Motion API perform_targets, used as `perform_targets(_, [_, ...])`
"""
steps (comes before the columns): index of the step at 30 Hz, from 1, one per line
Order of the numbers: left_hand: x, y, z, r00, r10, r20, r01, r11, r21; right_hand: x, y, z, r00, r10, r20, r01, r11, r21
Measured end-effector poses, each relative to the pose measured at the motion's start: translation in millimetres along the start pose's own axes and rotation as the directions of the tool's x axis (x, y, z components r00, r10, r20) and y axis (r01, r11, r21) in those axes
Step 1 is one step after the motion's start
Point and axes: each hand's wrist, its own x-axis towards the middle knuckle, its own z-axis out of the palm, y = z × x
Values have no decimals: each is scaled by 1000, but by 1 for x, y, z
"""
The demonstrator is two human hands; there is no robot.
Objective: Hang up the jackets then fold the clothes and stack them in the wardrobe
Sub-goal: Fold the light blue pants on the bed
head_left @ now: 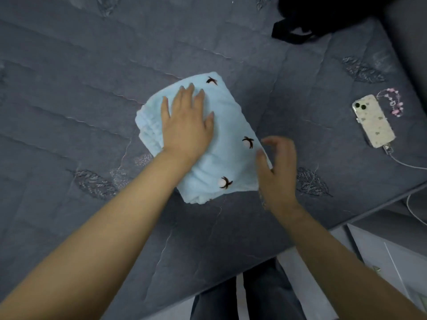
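Garment: pale blue fluffy cloth [221, 139], folded into a thick rectangle, lying at the centre of the frame on the bed [80, 88]; small dark embroidered marks dot its top, one beside a white pompom near its lower edge.
Left hand: left hand [187, 125] lies flat on the upper left part of the cloth, fingers straight and spread, pressing down, holding nothing.
Right hand: right hand [277, 169] is at the cloth's lower right edge, fingers relaxed and slightly bent; its thumb side meets the edge, but the blur hides whether it touches. It grips nothing.
Bed: dark grey quilted cover with stitched leaf shapes, filling most of the frame.
Phone: phone [374, 121] in a pale patterned case lies face down at the right of the frame, well apart from the cloth, with a white cable [406, 165] plugged into its lower end.
Charm: pink beaded strap [392, 102] just beside the phone's top.
Bag: black bag [323, 17] at the upper right, partly cut off.
Legs: dark trousers [249, 296] at the bottom centre, against the bed's edge.
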Motion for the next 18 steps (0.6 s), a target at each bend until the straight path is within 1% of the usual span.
perform_targets(1, [-7, 7, 13, 999, -32, 39, 31, 999, 25, 20, -2, 7, 990, -126, 65, 131, 988, -78])
perform_targets(2, [-14, 7, 28, 994, -82, 70, 78, 995, 62, 38, -4, 19, 963, -214, 162, 236, 963, -128])
perform_targets(3, [-24, 0, 43, 988, -129, 82, 122, 988, 93, 53, -5, 34, 914, -291, 282, 348, 920, -179])
perform_targets(4, [-34, -9, 58, 984, -164, 74, 155, 982, 113, 63, -3, 51, 844, -351, 406, 472, 845, -250])
perform_targets(5, [-44, -20, 71, 983, -179, 45, 173, 978, 119, 69, 5, 67, 769, -375, 518, 583, 743, -328])
perform_targets(6, [-53, -29, 84, 983, -181, 5, 180, 976, 120, 72, 16, 79, 713, -371, 595, 660, 640, -393])
perform_targets(7, [-58, -37, 94, 984, -176, -26, 178, 976, 122, 72, 30, 88, 690, -362, 627, 693, 578, -430])
perform_targets(8, [-60, -43, 104, 985, -167, -50, 172, 977, 123, 71, 43, 94, 698, -364, 616, 691, 565, -450])
perform_targets(10, [-56, -50, 122, 983, -157, -91, 165, 981, 98, 70, 66, 105, 728, -421, 541, 673, 587, -449])
perform_targets(12, [-50, -54, 132, 981, -164, -102, 172, 982, 74, 72, 78, 114, 727, -469, 501, 682, 580, -446])
perform_targets(16, [-49, -55, 137, 982, -154, -107, 160, 986, 53, 74, 72, 116, 735, -452, 506, 668, 613, -423])
perform_targets(17, [-51, -55, 133, 981, -162, -106, 168, 985, 47, 74, 67, 114, 725, -459, 514, 674, 625, -393])
perform_targets(18, [-50, -54, 129, 982, -161, -101, 165, 986, 33, 76, 64, 110, 721, -465, 514, 668, 662, -339])
